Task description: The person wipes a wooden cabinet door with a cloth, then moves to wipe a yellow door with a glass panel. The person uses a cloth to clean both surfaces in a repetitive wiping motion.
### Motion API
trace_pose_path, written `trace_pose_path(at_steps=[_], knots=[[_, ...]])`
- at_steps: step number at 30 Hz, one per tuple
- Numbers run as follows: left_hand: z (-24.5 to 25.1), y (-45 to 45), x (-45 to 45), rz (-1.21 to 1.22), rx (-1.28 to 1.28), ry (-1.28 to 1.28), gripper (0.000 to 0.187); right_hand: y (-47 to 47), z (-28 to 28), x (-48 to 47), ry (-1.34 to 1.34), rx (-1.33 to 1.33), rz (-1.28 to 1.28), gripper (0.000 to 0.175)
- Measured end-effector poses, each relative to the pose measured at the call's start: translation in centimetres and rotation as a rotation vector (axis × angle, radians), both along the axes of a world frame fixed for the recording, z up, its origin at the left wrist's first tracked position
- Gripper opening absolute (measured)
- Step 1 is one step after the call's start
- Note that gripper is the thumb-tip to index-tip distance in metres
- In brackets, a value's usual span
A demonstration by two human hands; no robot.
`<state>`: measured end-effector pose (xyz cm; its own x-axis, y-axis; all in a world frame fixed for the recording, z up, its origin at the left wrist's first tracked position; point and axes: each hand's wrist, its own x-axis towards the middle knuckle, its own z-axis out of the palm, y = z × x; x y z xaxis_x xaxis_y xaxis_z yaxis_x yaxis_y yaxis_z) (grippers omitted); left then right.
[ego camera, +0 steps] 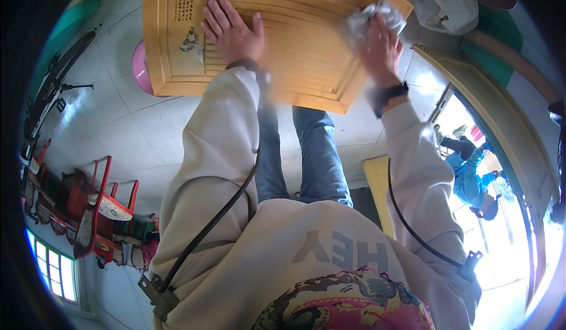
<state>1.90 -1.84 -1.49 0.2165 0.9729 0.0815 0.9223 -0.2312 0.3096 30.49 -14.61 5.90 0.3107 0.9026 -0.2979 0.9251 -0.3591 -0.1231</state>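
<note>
A wooden tea tray table with a slatted top (305, 60) lies before me, with dark writing and a small printed figure near its left edge. My left hand (233, 31) rests palm down on the slats at the left, fingers spread, holding nothing. At the right end, my right hand (381, 49) holds a crumpled whitish cloth or plastic sheet (376, 18) against the tabletop; it is blurred. Dark bands circle both wrists, and a black cable runs along each sleeve.
A pink basin (141, 69) shows under the table's left edge. A bicycle (57, 87) and red-framed chairs (104, 193) stand at the left. A white bag (446, 12) lies back right. Beyond the doorway at the right is a person in blue (471, 175).
</note>
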Motion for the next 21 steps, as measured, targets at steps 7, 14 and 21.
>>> trace_pose_path(at_steps=[7,14,21], knots=[[-0.1,0.2,0.1,-0.003,0.017,-0.009,0.084,-1.6,-0.1,-1.7,-0.006,-0.033,-0.057,0.06],[0.0,0.1,0.1,0.001,0.002,-0.055,0.084,-12.5,3.2,-9.2,0.282,-0.252,0.033,0.057],[-0.4,0.2,0.2,0.003,-0.006,0.009,0.086,-15.0,3.4,-12.1,0.294,-0.278,-0.034,0.061]])
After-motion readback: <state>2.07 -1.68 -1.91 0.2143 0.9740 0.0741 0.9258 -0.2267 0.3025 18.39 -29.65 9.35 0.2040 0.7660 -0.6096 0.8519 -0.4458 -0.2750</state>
